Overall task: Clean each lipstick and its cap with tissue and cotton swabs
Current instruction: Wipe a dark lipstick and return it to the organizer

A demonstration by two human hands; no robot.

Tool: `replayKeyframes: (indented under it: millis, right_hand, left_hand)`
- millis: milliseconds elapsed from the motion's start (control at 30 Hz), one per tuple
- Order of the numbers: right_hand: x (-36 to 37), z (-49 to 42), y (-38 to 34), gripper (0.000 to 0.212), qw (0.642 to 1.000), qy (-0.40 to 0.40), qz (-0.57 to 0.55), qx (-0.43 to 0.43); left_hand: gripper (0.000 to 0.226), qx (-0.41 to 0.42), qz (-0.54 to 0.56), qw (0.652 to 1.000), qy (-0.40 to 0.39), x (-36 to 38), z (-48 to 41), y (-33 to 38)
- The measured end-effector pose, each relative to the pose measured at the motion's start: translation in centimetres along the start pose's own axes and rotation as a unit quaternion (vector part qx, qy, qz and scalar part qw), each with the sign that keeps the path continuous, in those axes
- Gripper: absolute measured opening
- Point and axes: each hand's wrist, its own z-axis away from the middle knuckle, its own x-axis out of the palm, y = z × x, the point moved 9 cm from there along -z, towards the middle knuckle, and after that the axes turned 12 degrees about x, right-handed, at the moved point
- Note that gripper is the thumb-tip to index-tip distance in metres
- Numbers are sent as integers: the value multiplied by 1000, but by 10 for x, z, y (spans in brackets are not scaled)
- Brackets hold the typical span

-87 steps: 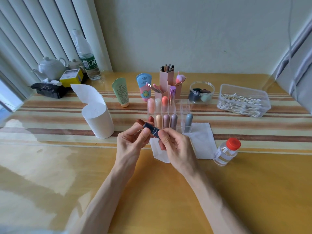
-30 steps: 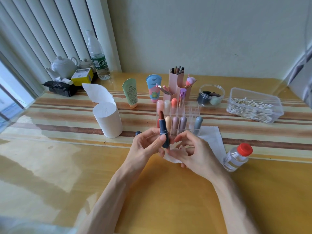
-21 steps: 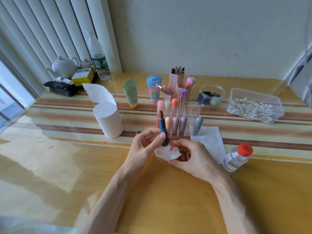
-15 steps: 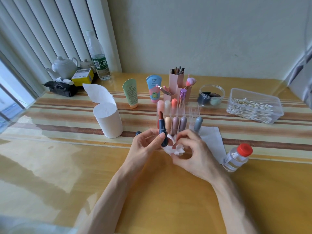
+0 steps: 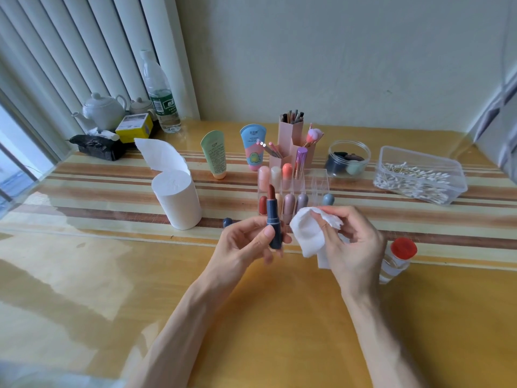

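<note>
The left grip (image 5: 246, 245) is closed round the lower barrel of a dark blue lipstick (image 5: 272, 219), thumb in front and fingers behind. It holds the lipstick upright, so the long axis runs straight up and the bare reddish-brown stick stands clear above the fingers. The right grip (image 5: 355, 247) pinches a wad of white tissue (image 5: 307, 233) between thumb and fingertips, and the wad bulges toward the left grip.

The gap between them is what counts. The tissue sits just beside the barrel, on the right grip's inner side and level with the lipstick's lower half, near it but apart as far as I can tell. I judge the right grip must carry the tissue a short way sideways, then run it along that upright axis.

A small blue piece, which looks to be the cap (image 5: 227, 222), lies on the tabletop (image 5: 279, 317) just past the left grip's outer side, untouched. The clear rack of other lipsticks (image 5: 293, 191) stands directly beyond both grips. The box of cotton swabs (image 5: 419, 177) lies well beyond the right grip.
</note>
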Motion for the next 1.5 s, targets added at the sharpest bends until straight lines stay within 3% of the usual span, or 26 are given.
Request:
replayKeyframes:
  millis: [100,200,300,400,500,733,900,1100,1233,1300,1500]
  right_hand:
    - [3,2,-2,15,995,-7,-95,21]
    - [20,2,11,14,968,-69,-199,139]
    - [34,8,27,11,939,-112,-218,241]
    - [42,12,38,36,918,-156,-226,287]
    - [52,15,37,46,898,-226,-246,288]
    - [63,23,19,37,852,-371,-265,258]
    - [60,17,24,25,873,-326,-254,259]
    - [60,17,25,31,875,-319,-255,259]
    - [57,15,31,29,885,-291,-239,276]
    - [58,15,28,27,881,-317,-237,261]
    - [60,19,22,18,878,-349,-218,244]
  left_hand:
    - [28,-14,1,999,-52,14,1,-6]
    - [28,-14,-16,995,-94,22,1,-7]
    - [29,-22,-20,995,-99,23,2,-9]
    - [33,-27,-7,996,-80,19,1,-11]
    - [37,-37,-10,998,-52,13,0,-14]
    - [37,-50,25,998,-23,8,-2,-12]
    - [39,-59,16,996,-71,15,1,-12]
    - [42,-47,7,993,-109,22,1,-11]
    - [35,-59,13,995,-83,17,1,-16]
    - [29,-64,25,996,-53,13,0,-19]
    - [40,-74,21,995,-58,10,1,-24]
